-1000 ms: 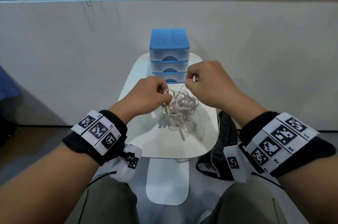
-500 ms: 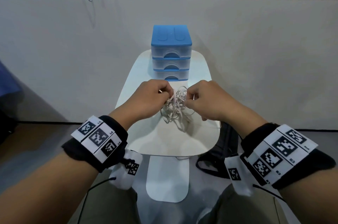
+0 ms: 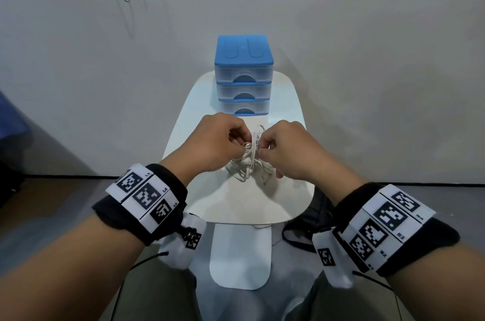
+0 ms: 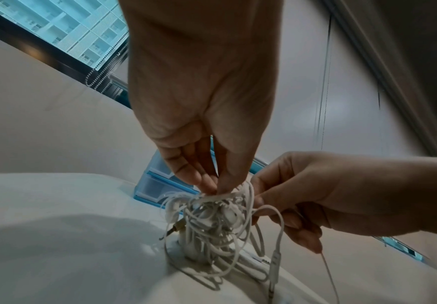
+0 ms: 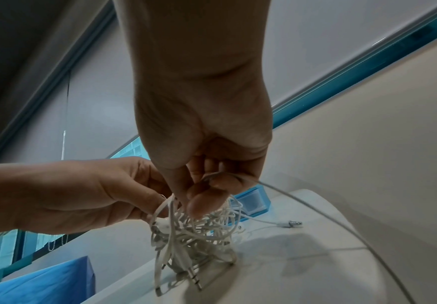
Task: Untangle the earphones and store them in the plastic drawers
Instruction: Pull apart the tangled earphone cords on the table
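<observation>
A tangled bundle of white earphones [image 3: 249,163] [image 4: 212,222] [image 5: 194,232] rests on the small white table [image 3: 244,202], its top lifted a little. My left hand [image 3: 237,141] [image 4: 212,185] pinches the top of the tangle between thumb and fingers. Close beside it, my right hand [image 3: 262,148] [image 5: 201,195] pinches other strands, and one cord [image 5: 316,209] runs off from it to the right. Several jack plugs [image 5: 186,275] touch the tabletop. The plastic drawers [image 3: 244,79], blue-topped with three shut clear drawers, stand just behind my hands.
The table is narrow, with a wall right behind the drawer unit. A black bag [image 3: 312,221] lies on the floor under the table's right edge. A loose plug [image 5: 290,223] lies on the table to the right of the tangle.
Both hands have come down and closer together over the tangle. The bundle, held higher a second ago, now sits bunched on the table between the fingertips.
</observation>
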Available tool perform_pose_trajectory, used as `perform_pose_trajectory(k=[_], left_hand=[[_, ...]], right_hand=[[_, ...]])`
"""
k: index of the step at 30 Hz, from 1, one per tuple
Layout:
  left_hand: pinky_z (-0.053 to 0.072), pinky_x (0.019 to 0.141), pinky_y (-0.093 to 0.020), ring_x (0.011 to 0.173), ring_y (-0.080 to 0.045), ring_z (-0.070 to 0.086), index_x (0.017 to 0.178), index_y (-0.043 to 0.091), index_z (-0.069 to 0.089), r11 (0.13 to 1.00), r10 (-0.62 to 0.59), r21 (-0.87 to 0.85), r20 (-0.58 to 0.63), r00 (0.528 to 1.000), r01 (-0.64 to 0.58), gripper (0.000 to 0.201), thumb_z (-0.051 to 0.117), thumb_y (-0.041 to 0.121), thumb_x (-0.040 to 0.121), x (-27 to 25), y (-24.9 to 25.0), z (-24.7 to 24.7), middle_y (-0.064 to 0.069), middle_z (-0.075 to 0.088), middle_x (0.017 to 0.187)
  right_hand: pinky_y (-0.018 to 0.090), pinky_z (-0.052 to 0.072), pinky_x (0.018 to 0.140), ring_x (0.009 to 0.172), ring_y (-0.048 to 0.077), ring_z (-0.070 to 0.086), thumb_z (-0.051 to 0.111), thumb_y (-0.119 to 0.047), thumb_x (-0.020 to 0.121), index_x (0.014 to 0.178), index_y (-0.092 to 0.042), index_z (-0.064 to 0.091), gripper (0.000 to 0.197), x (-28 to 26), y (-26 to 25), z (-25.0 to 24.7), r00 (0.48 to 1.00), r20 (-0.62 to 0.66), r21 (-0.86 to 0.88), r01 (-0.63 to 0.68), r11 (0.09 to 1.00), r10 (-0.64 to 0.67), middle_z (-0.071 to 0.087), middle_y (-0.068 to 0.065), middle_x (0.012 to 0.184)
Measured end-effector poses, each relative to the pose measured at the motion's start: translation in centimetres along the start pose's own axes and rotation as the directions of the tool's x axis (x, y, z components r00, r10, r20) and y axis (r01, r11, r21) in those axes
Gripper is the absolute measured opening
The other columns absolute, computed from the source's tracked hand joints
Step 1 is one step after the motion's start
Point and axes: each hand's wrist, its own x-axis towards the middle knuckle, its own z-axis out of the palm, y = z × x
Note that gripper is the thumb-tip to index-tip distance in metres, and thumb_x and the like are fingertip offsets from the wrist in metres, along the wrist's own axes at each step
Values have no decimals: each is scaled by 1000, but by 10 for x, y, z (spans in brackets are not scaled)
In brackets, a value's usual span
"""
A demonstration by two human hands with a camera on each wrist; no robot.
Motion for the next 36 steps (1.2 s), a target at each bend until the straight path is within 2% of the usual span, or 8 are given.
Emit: perform_pose_trajectory(k=[6,10,15,21,26,28,32,36], left_hand=[[49,67,-12,69,-6,66,79,27,75,998,36,43,31,999,-37,18,78,10,86,1,-3,-4,7,74,75],[55,74,-24,75,-11,69,79,31,72,997,50,51,7,999,-50,19,78,16,89,2,-3,-8,6,74,78],[58,80,-36,77,-12,71,78,31,73,995,84,47,39,996,-85,18,75,17,89,1,4,-9,7,75,76],[59,82,-43,80,-20,72,84,22,72,989,49,-133,-70,996,-58,10,74,19,93,-3,5,-11,4,75,80],[50,66,-20,78,-8,66,95,17,64,922,-29,-380,-251,968,-71,6,64,19,101,-5,9,-2,5,74,87],[50,71,-18,82,-5,63,95,18,63,930,-11,-361,-194,981,-61,6,67,20,98,-7,7,4,11,70,89],[51,95,-37,98,-15,66,93,14,68,976,4,-218,104,995,19,4,71,17,94,-9,-2,12,3,70,97],[49,89,-30,97,-17,63,94,12,69,997,17,-72,71,997,-12,14,73,25,94,-6,-6,16,-1,67,104]], right_hand=[[37,59,58,53,19,68,67,-16,87,66,-12,68,21,2,3,4,998,-48,91,-28,995,33,65,2,55],[36,56,77,77,17,67,73,-17,81,80,-21,69,5,3,10,-10,989,-143,164,0,986,24,70,-5,76],[13,46,68,83,11,66,78,-11,84,96,-16,67,17,0,-1,-14,964,-202,357,235,904,-171,69,-6,90],[25,53,71,73,13,68,80,-22,87,90,-20,73,9,3,11,-2,985,-124,316,156,936,-122,74,-4,81],[32,55,74,65,14,66,74,-17,89,76,-20,75,14,5,11,-3,989,-142,375,79,924,-27,72,-5,67],[28,50,67,61,9,59,73,-16,88,73,-17,73,16,6,4,-5,981,-195,414,60,908,24,69,-7,65],[34,47,70,66,11,56,65,-20,92,73,-14,65,20,10,-16,-18,972,-222,522,51,851,79,67,-9,66],[44,49,70,62,18,58,51,-26,102,85,-17,57,20,8,-34,-47,986,-150,566,30,824,68,60,-6,53]])
